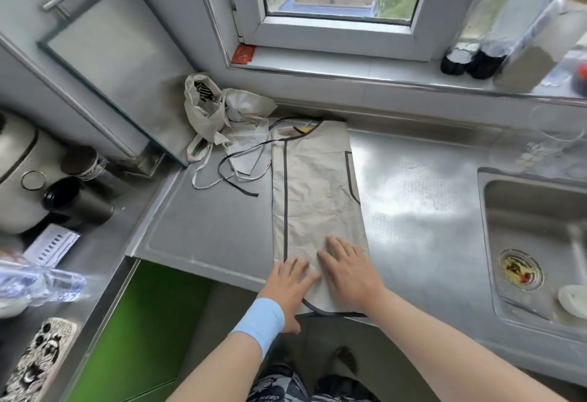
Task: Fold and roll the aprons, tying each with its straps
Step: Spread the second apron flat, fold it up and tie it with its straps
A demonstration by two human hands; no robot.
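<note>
A beige apron (314, 191) with black trim lies folded lengthwise into a long strip on the steel counter (203, 230), its near end hanging slightly over the front edge. My left hand (290, 284), with a blue wristband, rests flat on the near left part of the strip. My right hand (346, 271) lies flat beside it on the near right part. Fingers of both hands are spread and hold nothing. The apron's black and white straps (235, 176) trail loose to the left of the strip. A crumpled heap of more beige aprons (219, 109) sits at the back left corner.
A sink (536, 242) with a drain strainer is at the right. Dark bottles (470, 58) stand on the windowsill. On the left lower counter are black cups (76, 201), a plastic bottle (41, 284) and a phone (38, 360). A glass board (104, 61) leans on the left wall.
</note>
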